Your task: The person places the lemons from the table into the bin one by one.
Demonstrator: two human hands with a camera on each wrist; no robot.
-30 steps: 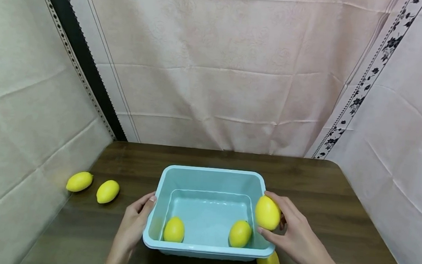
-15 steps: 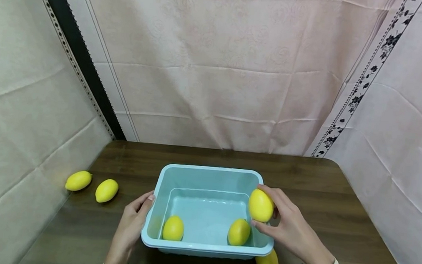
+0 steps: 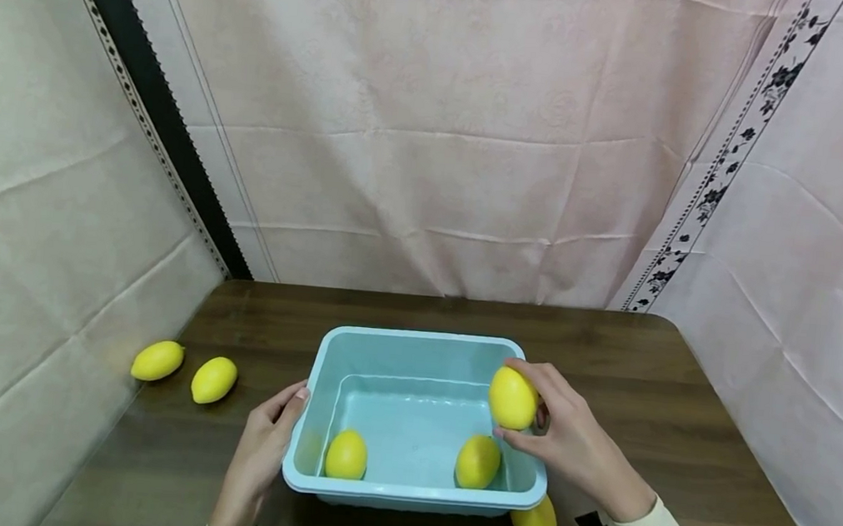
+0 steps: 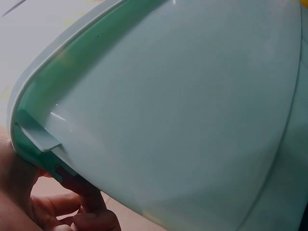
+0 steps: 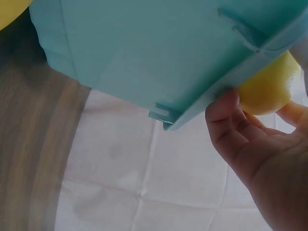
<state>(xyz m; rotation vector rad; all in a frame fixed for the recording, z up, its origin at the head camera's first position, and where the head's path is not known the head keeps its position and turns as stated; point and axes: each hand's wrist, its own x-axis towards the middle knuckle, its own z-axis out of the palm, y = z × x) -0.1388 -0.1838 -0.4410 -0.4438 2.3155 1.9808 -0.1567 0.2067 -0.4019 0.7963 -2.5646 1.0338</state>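
Note:
A light blue plastic basin [image 3: 412,493] stands mid-table, tilted toward the head camera, with two lemons lying inside along its near side: one lemon [image 3: 347,455] left, one [image 3: 477,463] right. My left hand [image 3: 262,448] grips the basin's left rim, thumb on top; the left wrist view shows its fingers [image 4: 98,219] curled beneath the rim. Between thumb and fingers my right hand [image 3: 572,431] holds another lemon [image 3: 513,399] over the basin's right side. In the right wrist view that held lemon [image 5: 269,89] is partly hidden behind the rim.
A lemon [image 3: 536,525] lies on the table against the basin's near right corner, partly covered by it. Two more lemons rest at the far left, one [image 3: 158,361] by the cloth and one [image 3: 214,380] beside it. Pale cloth walls [image 3: 433,130] surround the brown table [image 3: 630,373].
My right hand has carried its lemon leftward and slightly up, from the basin's right rim to above its inside. The left hand keeps its grip on the rim.

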